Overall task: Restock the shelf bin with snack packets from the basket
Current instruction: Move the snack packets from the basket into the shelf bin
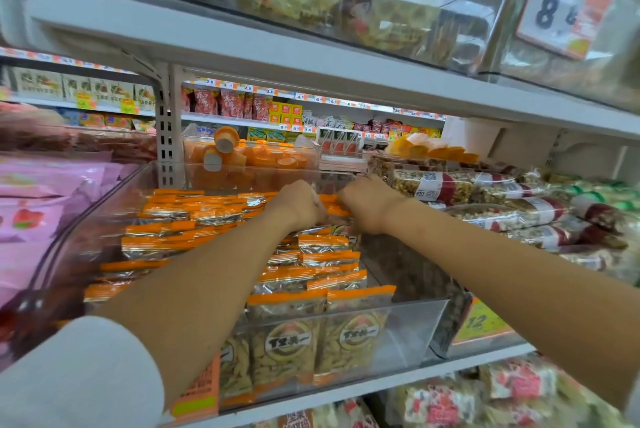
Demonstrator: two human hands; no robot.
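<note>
Sleeve: a pale sleeve (79,375) is covering the left arm at the lower left corner; both forearms are reaching forward, bare.
Shelf edge: the white shelf (346,389) is carrying the bins, and an orange price label (481,323) is showing behind the clear front of the bin to the right.
Shelf bin: the clear plastic shelf bin (408,330) is sitting on the shelf, its front right corner showing bare wall.
Snack packets: the orange-topped snack packets (287,341) are filling the bin, standing upright at the front wall and lying in overlapping rows further back.
Left hand: the left hand (298,204) is pressing down among the packets at the far end of the bin, fingers bending away out of sight; I cannot tell whether it is gripping any.
Right hand: the right hand (365,200) is working just beside it at the bin's back right, fingers hidden likewise, grasp not readable.
Neighbours: pink packets (34,205) are lying to the left, wrapped nut bars (485,212) to the right.
Behind: orange cups (242,157) are piling in a further bin.
Above: the upper shelf (277,46) is crossing overhead.
</note>
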